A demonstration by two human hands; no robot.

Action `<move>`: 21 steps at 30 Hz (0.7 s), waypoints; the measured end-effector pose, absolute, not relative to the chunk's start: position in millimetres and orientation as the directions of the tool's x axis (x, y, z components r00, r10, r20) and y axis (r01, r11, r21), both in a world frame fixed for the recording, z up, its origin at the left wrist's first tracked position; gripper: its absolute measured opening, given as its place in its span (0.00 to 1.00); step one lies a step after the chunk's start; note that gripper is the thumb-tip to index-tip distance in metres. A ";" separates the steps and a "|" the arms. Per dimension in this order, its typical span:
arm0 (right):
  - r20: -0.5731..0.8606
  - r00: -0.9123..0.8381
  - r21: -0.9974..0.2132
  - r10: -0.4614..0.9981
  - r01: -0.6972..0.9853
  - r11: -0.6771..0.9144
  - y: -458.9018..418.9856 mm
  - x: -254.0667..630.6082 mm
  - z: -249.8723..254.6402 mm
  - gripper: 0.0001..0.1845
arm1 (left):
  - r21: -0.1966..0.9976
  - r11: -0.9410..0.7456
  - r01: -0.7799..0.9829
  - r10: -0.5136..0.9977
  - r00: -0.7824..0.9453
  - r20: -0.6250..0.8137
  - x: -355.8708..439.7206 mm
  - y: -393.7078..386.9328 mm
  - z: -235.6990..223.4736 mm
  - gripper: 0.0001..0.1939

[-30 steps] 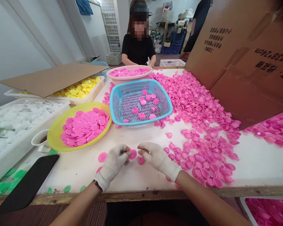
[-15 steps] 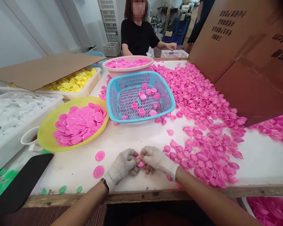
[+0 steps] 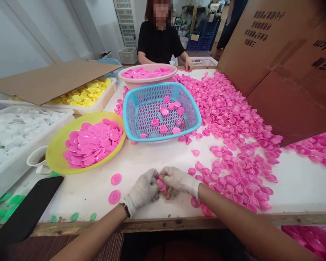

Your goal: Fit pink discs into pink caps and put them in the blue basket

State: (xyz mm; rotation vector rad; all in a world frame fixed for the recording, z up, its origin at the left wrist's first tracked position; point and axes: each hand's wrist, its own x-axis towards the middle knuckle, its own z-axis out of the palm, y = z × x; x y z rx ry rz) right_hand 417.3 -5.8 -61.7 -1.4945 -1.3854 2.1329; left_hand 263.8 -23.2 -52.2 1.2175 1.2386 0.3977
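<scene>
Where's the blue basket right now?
The blue basket is just above centre in the head view, right of the yellow bowl and in front of the pink basin, beyond the left hand and right hand holding a pink piece.

Wall (image 3: 16,32): pale, ribbed, left side | Bench (image 3: 296,188): white top, wooden front edge | Floor (image 3: 112,246): reddish-brown | Rear: white crates (image 3: 125,18) stacked tall, blue crates (image 3: 203,42) farther right | Light: diffuse
</scene>
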 end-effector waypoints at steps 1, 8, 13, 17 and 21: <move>-0.628 -0.464 -0.778 0.625 0.354 -0.518 -5.8 415.2 -63.4 0.04 | 0.851 0.350 0.391 0.800 0.347 -0.489 265.2 -23.5 -50.4 0.06; -0.427 -0.314 -0.893 0.848 0.295 -0.341 5.2 431.9 -33.4 0.01 | 0.865 0.182 0.467 0.907 0.260 -0.331 253.7 -27.1 -54.6 0.10; 0.047 0.053 -0.952 0.998 -0.299 0.060 22.2 458.8 29.1 0.11 | 0.628 -0.474 0.617 0.863 0.468 0.191 283.6 -26.5 -58.7 0.14; 0.038 -0.052 -0.982 0.998 -0.186 0.028 20.5 438.5 35.9 0.13 | 0.537 -0.707 0.460 0.629 0.756 0.182 336.1 -26.1 -53.2 0.18; 0.048 -0.264 -0.998 0.963 0.034 0.059 13.8 400.3 6.6 0.09 | 0.574 -0.590 0.568 0.743 0.660 0.112 339.2 -31.9 -49.4 0.17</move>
